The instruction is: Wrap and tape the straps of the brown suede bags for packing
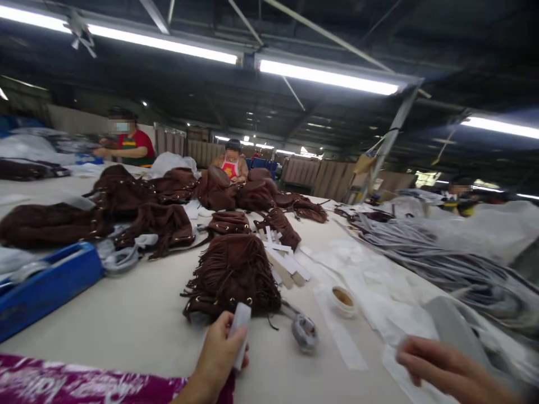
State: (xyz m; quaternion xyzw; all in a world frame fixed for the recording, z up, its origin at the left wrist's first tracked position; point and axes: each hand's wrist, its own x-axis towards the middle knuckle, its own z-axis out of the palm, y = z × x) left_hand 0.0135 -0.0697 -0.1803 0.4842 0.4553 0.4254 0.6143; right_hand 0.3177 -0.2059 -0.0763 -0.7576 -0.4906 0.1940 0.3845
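Note:
My left hand (221, 350) is closed round a small white strip (241, 328) and sits just in front of a brown fringed bag (231, 275) on the white table (138, 320). My right hand (446, 370) is at the lower right, blurred by motion, over white paper pieces (379, 303); its fingers look curled and seem to touch a grey strip (452, 325). A grey rolled strap (304, 331) lies between my hands. A small round cup of tan glue (343, 298) stands beyond it.
Several more brown fringed bags (138, 219) are piled across the table's far half. A blue tray (46, 286) sits at the left. White strips (286, 261) lie by the bags, grey straps (438, 258) at the right. Other people work at the far end.

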